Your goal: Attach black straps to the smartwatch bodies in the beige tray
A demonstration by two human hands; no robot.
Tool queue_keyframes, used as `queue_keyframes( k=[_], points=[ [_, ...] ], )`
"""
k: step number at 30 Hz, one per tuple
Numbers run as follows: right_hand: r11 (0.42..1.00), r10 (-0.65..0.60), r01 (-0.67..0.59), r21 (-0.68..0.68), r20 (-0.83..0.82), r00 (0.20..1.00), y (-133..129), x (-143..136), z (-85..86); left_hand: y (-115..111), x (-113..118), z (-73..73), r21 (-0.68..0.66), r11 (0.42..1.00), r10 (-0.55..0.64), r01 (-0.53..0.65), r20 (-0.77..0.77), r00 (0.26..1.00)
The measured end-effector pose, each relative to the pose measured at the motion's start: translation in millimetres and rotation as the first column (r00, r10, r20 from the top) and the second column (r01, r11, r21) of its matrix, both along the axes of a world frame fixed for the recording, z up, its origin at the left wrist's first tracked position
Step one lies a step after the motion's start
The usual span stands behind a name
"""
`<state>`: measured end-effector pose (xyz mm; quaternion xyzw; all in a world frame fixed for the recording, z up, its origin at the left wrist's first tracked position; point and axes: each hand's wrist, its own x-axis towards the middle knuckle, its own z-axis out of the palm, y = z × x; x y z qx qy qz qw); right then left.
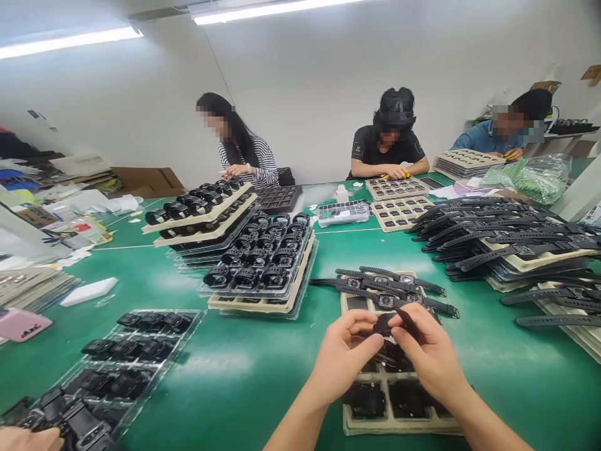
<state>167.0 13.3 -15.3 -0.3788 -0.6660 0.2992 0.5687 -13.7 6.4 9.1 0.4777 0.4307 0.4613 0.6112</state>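
Observation:
Over a beige compartment tray (389, 429), my left hand (345, 354) is closed on one side of a black smartwatch (384, 324). My right hand (429, 347) grips its strap (409, 322), which sticks up between thumb and fingers. Part of the watch is hidden by my fingers. Below them, dark watches (369, 399) sit in the tray's near compartments. At the far half of the same tray, several watches (385, 302) lie across it with their straps stretched out flat and sensor backs facing up.
Stacked trays of closed-loop watches (263, 250) stand left of centre; stacks with straight straps (516, 238) stand right. A clear tray (141, 363) of watches lies front left, beside another person's hand (32, 438). Several co-workers sit across the green table (225, 376).

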Motion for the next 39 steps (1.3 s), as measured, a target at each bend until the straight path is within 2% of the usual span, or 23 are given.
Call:
queue_keyframes(
  k=[4, 10, 15, 20, 24, 30, 32, 35, 39],
  points=[
    [1.0, 0.027, -0.027, 0.011, 0.017, 0.999, 0.0, -0.7, 0.8, 1.6, 1.1, 3.2, -0.02, 0.999, -0.047, 0.048, 0.049, 0.998],
    [0.999, 0.045, -0.045, -0.001, 0.041, 0.998, -0.7, -2.8, 2.0, -0.1, 2.8, 0.5, 0.065, 0.997, -0.047, 0.049, -0.045, 0.998],
    [1.0, 0.008, -0.008, 0.0, 0.032, 0.999, -4.0, -3.3, -2.6, -2.5, 3.4, -7.2, 0.068, 0.998, 0.006, 0.003, -0.134, 0.991],
    [0.997, -0.055, 0.059, 0.045, -0.075, 0.996, -6.9, -2.1, -8.7, -6.2, 6.4, -8.5, 0.03, 0.999, -0.017, 0.02, -0.091, 0.996],
    [0.994, -0.062, 0.064, 0.092, -0.022, 0.998, -7.0, 2.0, -10.6, -7.5, 6.5, -6.5, 0.04, 0.999, -0.013, 0.017, -0.109, 0.994],
    [0.998, -0.034, 0.028, -0.048, -0.137, 0.99, -7.7, 8.3, -8.8, -6.7, 5.1, -5.4, 0.022, 1.0, -0.006, 0.007, -0.057, 0.998],
    [0.999, -0.002, -0.001, -0.04, -0.086, 0.996, -8.4, 10.8, -5.6, -6.8, 5.7, -6.0, 0.032, 0.999, -0.004, 0.005, -0.04, 0.999],
    [0.998, 0.044, -0.046, 0.043, 0.043, 0.998, -8.8, 14.9, -0.6, -7.6, 6.7, -6.1, 0.069, 0.998, 0.006, -0.004, -0.03, 1.0],
    [0.992, 0.076, -0.085, 0.089, 0.102, 0.992, -7.3, 18.4, 1.2, -8.3, 7.0, -4.9, 0.11, 0.993, 0.041, -0.041, -0.004, 0.999]
  ],
)
